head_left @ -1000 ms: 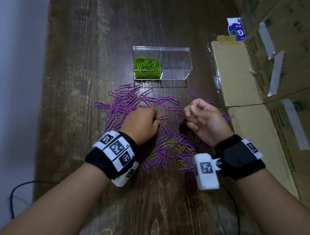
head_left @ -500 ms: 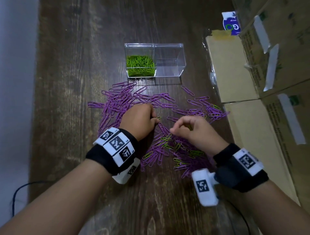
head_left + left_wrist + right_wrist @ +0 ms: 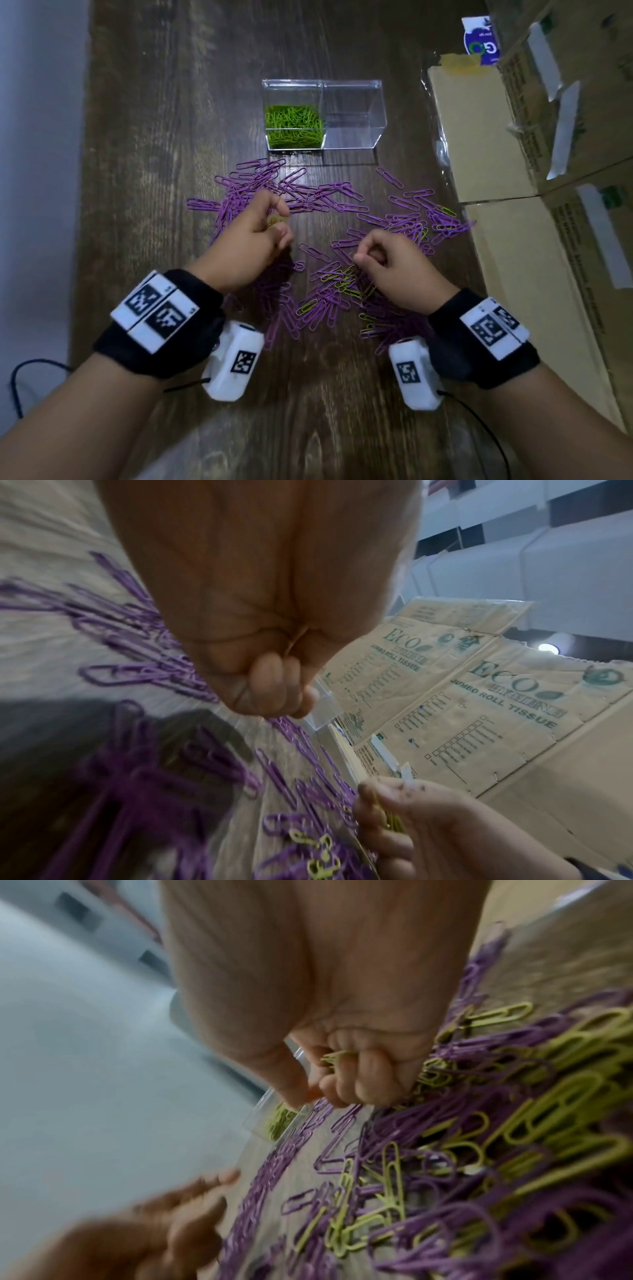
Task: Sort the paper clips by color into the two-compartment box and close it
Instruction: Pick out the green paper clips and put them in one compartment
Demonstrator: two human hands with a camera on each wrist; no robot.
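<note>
Picking green clips (image 3: pixel 346 286) from the purple pile, both hands, the left hand (image 3: pixel 251 240) and the right hand (image 3: pixel 394 263), are pinching some, needing emptying into the box (image 3: pixel 352 116) at upper centre.

Black wristbands (image 3: pixel 161 329) w/ white coded tags, cams.

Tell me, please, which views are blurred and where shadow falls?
Head view: sharp, edges bent by the wide lens. Left wrist view: left hand casts dark shadow over purple clips. Right wrist view: motion-blurred, especially the left hand; right hand clearer.
</note>
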